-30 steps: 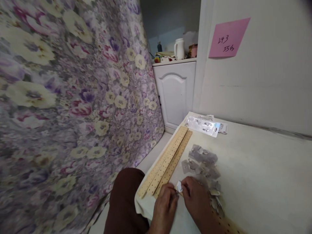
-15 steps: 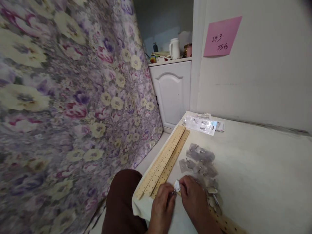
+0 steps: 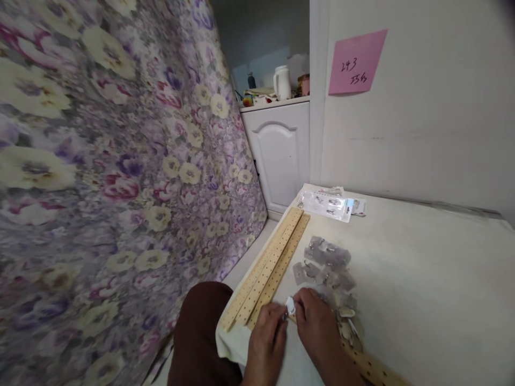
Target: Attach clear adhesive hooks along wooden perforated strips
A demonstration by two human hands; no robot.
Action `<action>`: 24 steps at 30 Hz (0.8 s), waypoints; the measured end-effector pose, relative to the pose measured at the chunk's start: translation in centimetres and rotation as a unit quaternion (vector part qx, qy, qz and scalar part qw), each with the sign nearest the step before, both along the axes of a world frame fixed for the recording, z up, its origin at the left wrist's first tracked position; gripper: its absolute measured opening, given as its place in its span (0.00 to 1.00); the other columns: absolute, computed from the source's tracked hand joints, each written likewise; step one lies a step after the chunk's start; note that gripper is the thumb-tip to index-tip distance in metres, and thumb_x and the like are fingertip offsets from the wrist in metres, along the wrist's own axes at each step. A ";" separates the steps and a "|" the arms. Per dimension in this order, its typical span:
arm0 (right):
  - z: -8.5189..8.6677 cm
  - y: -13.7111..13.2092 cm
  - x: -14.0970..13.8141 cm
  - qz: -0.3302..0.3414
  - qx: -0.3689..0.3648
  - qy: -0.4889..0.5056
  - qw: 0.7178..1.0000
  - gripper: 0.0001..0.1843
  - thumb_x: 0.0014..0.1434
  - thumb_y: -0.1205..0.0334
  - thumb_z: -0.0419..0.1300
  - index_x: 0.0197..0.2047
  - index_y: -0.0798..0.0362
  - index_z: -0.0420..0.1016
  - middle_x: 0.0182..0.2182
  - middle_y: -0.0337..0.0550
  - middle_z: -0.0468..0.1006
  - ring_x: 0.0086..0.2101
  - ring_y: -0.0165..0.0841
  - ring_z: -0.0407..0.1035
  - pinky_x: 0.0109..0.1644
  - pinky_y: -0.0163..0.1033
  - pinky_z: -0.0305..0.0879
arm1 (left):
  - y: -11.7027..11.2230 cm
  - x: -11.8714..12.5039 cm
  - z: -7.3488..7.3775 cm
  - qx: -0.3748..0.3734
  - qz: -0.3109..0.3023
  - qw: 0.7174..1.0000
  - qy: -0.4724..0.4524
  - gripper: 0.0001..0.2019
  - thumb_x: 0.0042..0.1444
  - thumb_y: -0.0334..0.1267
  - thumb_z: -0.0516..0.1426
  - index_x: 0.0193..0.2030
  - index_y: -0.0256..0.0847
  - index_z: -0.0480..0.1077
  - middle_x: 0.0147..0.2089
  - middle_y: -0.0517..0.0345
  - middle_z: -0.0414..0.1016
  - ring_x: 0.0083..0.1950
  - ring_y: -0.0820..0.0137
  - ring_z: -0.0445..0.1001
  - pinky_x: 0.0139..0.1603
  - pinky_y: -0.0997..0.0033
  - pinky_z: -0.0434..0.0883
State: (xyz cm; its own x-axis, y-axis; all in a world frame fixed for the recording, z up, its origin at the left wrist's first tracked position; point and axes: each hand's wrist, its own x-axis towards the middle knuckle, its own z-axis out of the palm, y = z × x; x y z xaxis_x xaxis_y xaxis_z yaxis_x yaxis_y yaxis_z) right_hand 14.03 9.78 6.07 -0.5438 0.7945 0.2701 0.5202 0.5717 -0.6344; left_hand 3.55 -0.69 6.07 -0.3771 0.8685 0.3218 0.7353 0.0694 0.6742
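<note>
A: What's nearest, at the bottom of the frame?
B: A brown-clad knee (image 3: 203, 321) at bottom centre, then the left hand (image 3: 265, 336) and right hand (image 3: 317, 321) with their fingertips close together.
A: Gripping anything?
B: The right thumb and forefinger pinch a small white piece (image 3: 290, 305), just below and right of the frame's centre. The left fingers are curled against its near side; whether they clasp it or something tiny and metallic there, I can't tell.
A: Any change from a second ago?
B: Hardly. The pinch is the same. The whole view has slid a little to the left, furniture and all.
A: And under the right forearm?
B: A perforated strip (image 3: 372, 367), running off at the lower right.
A: Farther up?
B: More pale perforated boards (image 3: 269, 268) lie slanted along the table edge, left of the grey packets (image 3: 328, 254). Past them is a clear blister pack (image 3: 324, 206), right of centre. They lie as before.
A: And at the back?
B: A white cabinet (image 3: 279, 155) with a white jug (image 3: 282, 83) on it, upper centre, and a pink note (image 3: 358, 61) on the wall, upper right.
</note>
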 end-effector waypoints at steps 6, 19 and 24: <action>0.0 0.0 0.0 0.003 -0.012 0.003 1.000 0.09 0.59 0.70 0.49 0.32 0.51 0.68 0.30 0.40 0.74 0.32 0.32 0.70 0.36 0.34 0.56 | 0.2 -0.1 0.2 0.000 -0.001 1.000 -0.002 0.12 0.61 0.32 0.52 0.49 0.45 0.69 0.47 0.52 0.71 0.50 0.66 0.72 0.51 0.64 0.72; 0.3 -0.2 0.1 -0.009 -0.046 0.005 0.999 0.05 0.55 0.68 0.55 0.35 0.50 0.70 0.33 0.39 0.76 0.34 0.34 0.72 0.37 0.35 0.58 | 0.2 0.1 0.1 0.004 -0.008 1.000 -0.006 0.12 0.62 0.32 0.51 0.50 0.45 0.69 0.46 0.51 0.70 0.49 0.66 0.72 0.50 0.65 0.72; 0.4 0.1 0.1 -0.002 -0.069 0.004 0.998 0.05 0.54 0.68 0.55 0.34 0.50 0.70 0.33 0.39 0.76 0.34 0.34 0.72 0.38 0.35 0.59 | 0.3 0.2 0.0 0.007 -0.012 1.000 -0.005 0.11 0.62 0.32 0.50 0.49 0.44 0.69 0.46 0.51 0.69 0.49 0.66 0.71 0.50 0.64 0.72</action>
